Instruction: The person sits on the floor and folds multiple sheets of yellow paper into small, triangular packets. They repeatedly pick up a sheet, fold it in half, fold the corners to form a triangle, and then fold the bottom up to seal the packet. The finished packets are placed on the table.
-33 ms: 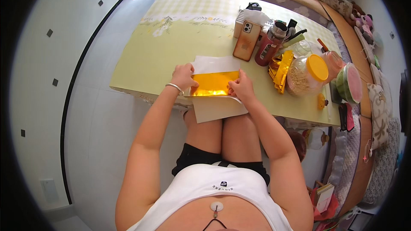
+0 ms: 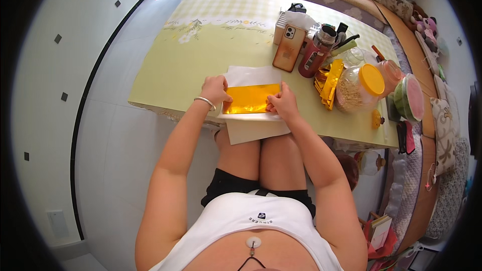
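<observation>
A shiny gold foil sheet (image 2: 249, 99) lies over white paper (image 2: 253, 74) at the table's near edge. The paper shows beyond the foil and as a strip along its near side. My left hand (image 2: 216, 90) grips the foil's left end between thumb and fingers, a bangle on its wrist. At the right end my right hand (image 2: 282, 101) pinches the foil, its fingers bent. A larger white sheet (image 2: 258, 132) hangs past the table edge above my thighs.
Right of the papers, a phone (image 2: 289, 47) stands upright beside a red flask (image 2: 317, 52). Folded gold foil pieces (image 2: 329, 84) lie by a yellow-lidded jar (image 2: 357, 90). A cut watermelon (image 2: 409, 98) sits at the table's right end. The table's near edge (image 2: 165, 109) runs by my wrists.
The foil's near edge looks flatter, and more white paper shows along its near side. Both hands have barely moved and keep hold of the foil's ends.
</observation>
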The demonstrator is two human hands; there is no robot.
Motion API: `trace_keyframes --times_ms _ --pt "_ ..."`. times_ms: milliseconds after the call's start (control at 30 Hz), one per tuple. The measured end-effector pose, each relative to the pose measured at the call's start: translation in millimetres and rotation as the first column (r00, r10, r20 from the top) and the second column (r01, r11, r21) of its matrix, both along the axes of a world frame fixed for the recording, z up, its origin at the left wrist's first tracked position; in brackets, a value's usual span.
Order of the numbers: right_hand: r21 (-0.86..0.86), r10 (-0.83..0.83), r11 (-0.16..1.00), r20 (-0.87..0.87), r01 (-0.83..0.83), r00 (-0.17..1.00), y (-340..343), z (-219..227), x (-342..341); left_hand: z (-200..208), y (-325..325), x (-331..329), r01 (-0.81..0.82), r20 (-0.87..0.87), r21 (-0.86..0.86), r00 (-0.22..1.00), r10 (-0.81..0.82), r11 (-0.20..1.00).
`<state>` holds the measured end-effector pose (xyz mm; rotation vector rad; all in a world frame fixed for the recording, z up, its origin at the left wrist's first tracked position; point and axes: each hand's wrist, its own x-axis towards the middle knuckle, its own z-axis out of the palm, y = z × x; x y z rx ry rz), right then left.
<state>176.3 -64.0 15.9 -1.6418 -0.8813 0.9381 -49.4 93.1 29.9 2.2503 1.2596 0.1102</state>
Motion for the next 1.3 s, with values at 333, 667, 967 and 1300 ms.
trace_keyframes --times_ms 333,667,967,1300 --pt "0.125 -0.020 0.989 -0.432 0.082 0.902 -13 -16 11 0 -63 -15 -0.235 0.575 -0.300 0.729 0.372 0.925" --pt "0.058 -0.063 0.994 -0.425 0.096 0.903 -42 -4 9 -5 -85 -22 -0.149 0.609 -0.675 0.442 0.659 0.723" --pt "-0.034 -0.092 0.995 -0.090 0.089 0.992 -54 0 7 -22 -81 -31 -0.241 0.537 -0.069 0.809 0.240 0.968" --pt "-0.060 -0.044 0.995 0.410 0.075 0.911 -62 -2 5 -3 -95 -30 -0.120 0.435 -0.089 0.889 0.147 0.989"
